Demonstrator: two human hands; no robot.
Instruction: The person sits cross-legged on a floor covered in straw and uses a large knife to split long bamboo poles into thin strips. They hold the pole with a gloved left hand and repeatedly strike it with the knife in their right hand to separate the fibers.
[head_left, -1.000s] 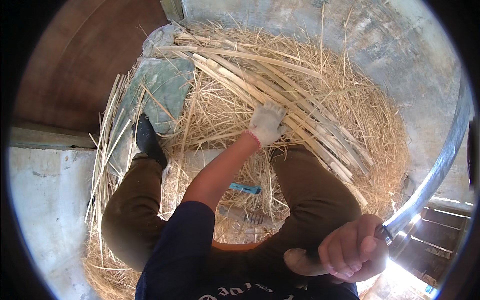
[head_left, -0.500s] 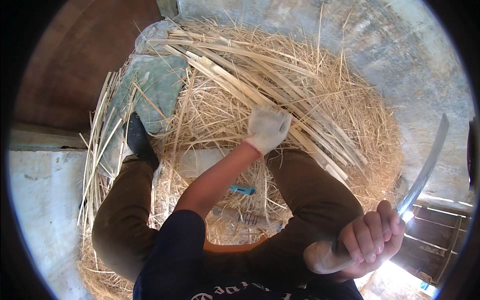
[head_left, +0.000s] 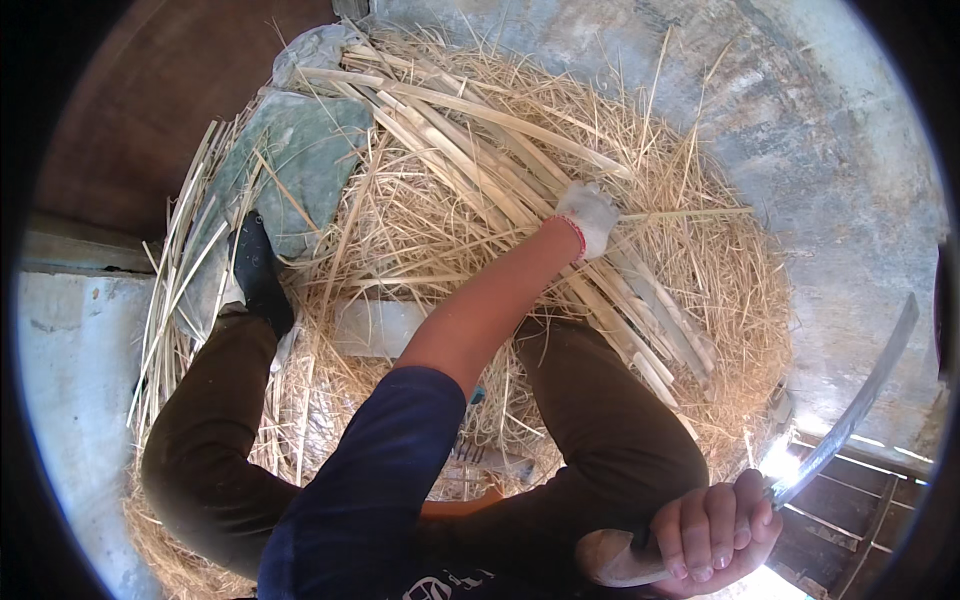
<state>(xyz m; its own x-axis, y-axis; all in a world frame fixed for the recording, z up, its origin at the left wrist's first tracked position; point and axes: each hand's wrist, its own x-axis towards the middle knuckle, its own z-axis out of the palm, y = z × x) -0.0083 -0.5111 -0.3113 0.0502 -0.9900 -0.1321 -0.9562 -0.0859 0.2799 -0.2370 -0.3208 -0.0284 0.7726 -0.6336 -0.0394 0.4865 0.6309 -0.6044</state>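
Observation:
My left hand (head_left: 590, 215), in a pale work glove with a red cuff, is closed over the pile of split bamboo strips (head_left: 470, 155). A thin strip (head_left: 690, 212) runs out from the fist to the right, and the fingertips are partly hidden. At the lower right, my bare right hand (head_left: 712, 535) grips a long curved knife (head_left: 850, 410). Its blade points up and to the right, and the rounded wooden handle (head_left: 615, 558) sticks out on the other side of the fist. The blade stays apart from the strips.
Shavings (head_left: 740, 290) cover the floor around my legs. A green-grey sheet (head_left: 310, 150) lies at the far left, with long thin strips (head_left: 165, 270) beside it. My black-shod foot (head_left: 258, 275) is near it. A concrete wall (head_left: 820, 180) curves round the right; wooden slats (head_left: 840, 510) stand lower right.
My left hand has moved farther and to the right over the bamboo strips. The knife in my right hand has sunk lower and shifted slightly left in view.

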